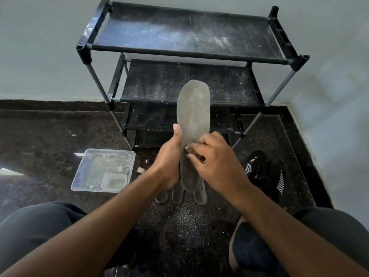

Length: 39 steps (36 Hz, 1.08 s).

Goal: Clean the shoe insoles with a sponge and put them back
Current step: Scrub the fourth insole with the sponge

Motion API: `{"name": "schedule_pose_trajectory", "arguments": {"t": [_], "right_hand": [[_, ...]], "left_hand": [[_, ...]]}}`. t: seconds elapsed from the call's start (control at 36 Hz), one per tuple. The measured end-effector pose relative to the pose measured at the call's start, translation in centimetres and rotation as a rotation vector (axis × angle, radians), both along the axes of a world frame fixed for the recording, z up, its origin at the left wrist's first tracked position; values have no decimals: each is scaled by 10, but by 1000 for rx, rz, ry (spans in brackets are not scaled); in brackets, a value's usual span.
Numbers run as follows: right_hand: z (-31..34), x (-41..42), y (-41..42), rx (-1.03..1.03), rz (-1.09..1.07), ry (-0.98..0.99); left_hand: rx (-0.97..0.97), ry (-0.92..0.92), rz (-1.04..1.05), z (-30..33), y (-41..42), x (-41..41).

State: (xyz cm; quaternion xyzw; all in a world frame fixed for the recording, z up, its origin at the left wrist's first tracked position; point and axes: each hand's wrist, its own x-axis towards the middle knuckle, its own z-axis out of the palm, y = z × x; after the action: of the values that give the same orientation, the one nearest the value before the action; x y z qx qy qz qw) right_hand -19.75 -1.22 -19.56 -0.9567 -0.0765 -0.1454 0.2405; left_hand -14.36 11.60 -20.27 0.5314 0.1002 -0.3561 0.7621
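Bare floor [50, 132] lies open left; the shoe rack [185, 56] blocks ahead, plastic tray [79, 176] front-left, black shoes [263, 170] right.

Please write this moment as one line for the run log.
step: sponge insole | left hand: grips raised insole | right hand: presses sponge on it | other insoles: on floor | shoes: at right

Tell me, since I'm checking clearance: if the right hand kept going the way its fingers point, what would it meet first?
The right hand points left across the grey insole, which it already touches; beyond that, probably the left hand gripping the insole, though depth is unclear.
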Motion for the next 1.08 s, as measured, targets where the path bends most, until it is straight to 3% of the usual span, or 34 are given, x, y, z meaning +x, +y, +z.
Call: {"name": "schedule_pose_trajectory", "arguments": {"t": [0.11, 0.25, 0.42, 0.58, 0.69, 0.78, 0.94, 1.08], "right_hand": [[-2, -1, -2, 34, 44, -2], [6, 5, -14, -22, -67, -93], [-1, -1, 2, -111, 117, -95], [6, 11, -21, -91, -110, -132], [-2, 1, -1, 39, 22, -57], [-5, 0, 2, 8, 93, -55], [6, 12, -21, 34, -149, -132], [-5, 3, -1, 87, 69, -35]], "left_hand": [[-14, -15, 17, -2, 2, 2], [-97, 6, -11, -4, 1, 1], [-102, 42, 0, -6, 3, 5], [-94, 9, -14, -2, 1, -1], [-106, 70, -32, 0, 2, -1], [-130, 115, -16, 0, 4, -1], [-181, 95, -15, 5, 1, -7], [-172, 44, -63, 0, 1, -2]]}}
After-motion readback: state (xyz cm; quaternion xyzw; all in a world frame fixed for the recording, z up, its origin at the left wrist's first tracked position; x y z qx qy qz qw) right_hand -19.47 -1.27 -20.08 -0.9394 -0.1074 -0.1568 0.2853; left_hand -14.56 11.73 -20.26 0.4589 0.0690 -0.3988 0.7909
